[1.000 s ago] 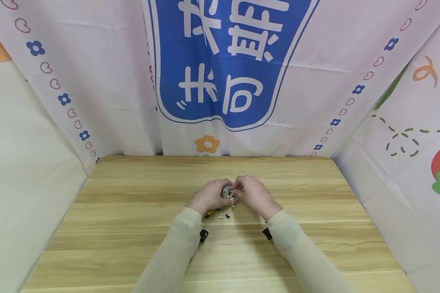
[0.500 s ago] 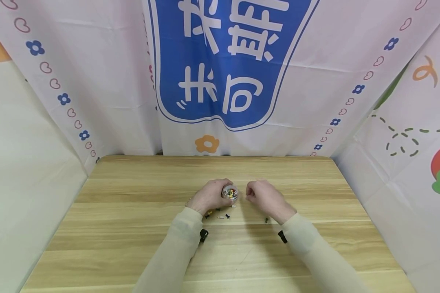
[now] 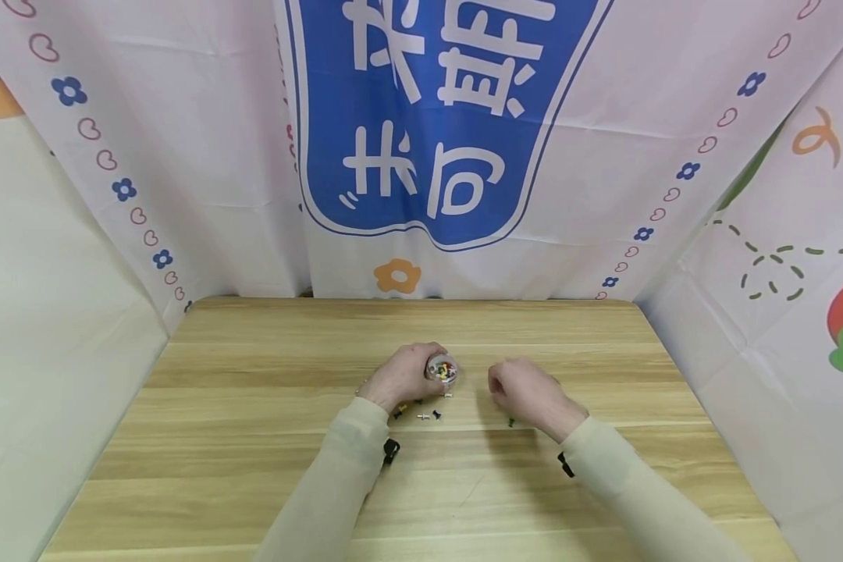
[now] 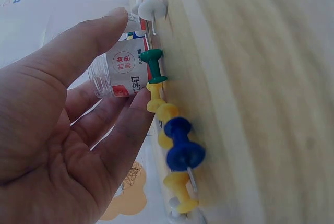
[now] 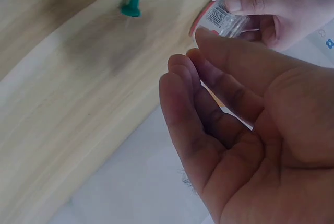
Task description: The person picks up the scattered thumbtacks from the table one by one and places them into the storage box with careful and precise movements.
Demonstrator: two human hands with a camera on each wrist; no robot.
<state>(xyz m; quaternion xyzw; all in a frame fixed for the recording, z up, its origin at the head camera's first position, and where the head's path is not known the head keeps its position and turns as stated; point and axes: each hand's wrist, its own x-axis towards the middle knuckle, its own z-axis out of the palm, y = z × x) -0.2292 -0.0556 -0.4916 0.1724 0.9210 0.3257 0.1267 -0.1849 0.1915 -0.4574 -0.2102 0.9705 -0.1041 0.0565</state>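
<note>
My left hand (image 3: 403, 375) grips a small clear jar (image 4: 125, 67) with a printed paper label, thumb on one side and fingers on the other. Colourful push pins lie inside it, seen from above in the head view. To its right, over the table, my right hand (image 3: 530, 394) is loosely curled; the right wrist view shows nothing between its fingers. A green push pin (image 5: 132, 3) lies on the wood near that hand. By the left hand are a blue push pin (image 4: 183, 145), another green push pin (image 4: 153, 66), a white push pin (image 4: 151, 0) and several yellow ones.
The wooden table (image 3: 267, 468) reaches back to a white cloth (image 3: 239, 179) with a blue printed panel (image 3: 421, 187). Patterned white cloth also hangs at both sides. Loose pins are scattered between the forearms, their metal points exposed.
My right hand has moved from the jar's mouth to the right and slightly nearer to me, uncovering the pins inside and the green push pin on the table. The left hand stays on the jar.
</note>
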